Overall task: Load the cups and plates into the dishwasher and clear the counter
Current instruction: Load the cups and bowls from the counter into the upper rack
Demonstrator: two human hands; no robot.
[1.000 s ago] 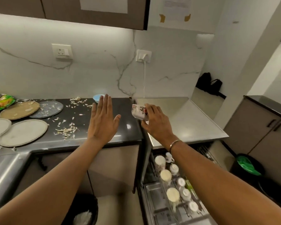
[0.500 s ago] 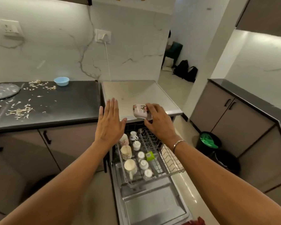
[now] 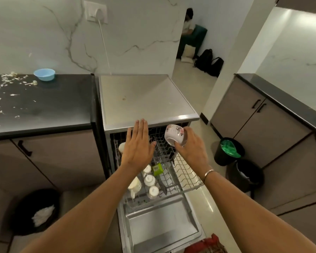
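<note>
My right hand (image 3: pixel 192 148) grips a white floral cup (image 3: pixel 174 136), tipped on its side, above the back right of the pulled-out upper rack (image 3: pixel 186 178). My left hand (image 3: pixel 138 145) hovers flat and empty over the rack's left side, fingers spread. Several upturned white cups (image 3: pixel 150 179) and a green item (image 3: pixel 157 169) stand in the rack. The dishwasher's door (image 3: pixel 161 225) lies open below. A blue bowl (image 3: pixel 44 74) sits at the back of the black counter (image 3: pixel 44 106).
Food scraps litter the counter's left part. A black bin with a green liner (image 3: pixel 228 151) and another bin (image 3: pixel 244 175) stand right of the dishwasher; a third bin (image 3: pixel 37 211) is lower left. A person sits in the far doorway beside bags (image 3: pixel 208 61).
My view has swung right and down from the counter to the open dishwasher. Both hands moved with it, the right still holding the cup, now over the rack.
</note>
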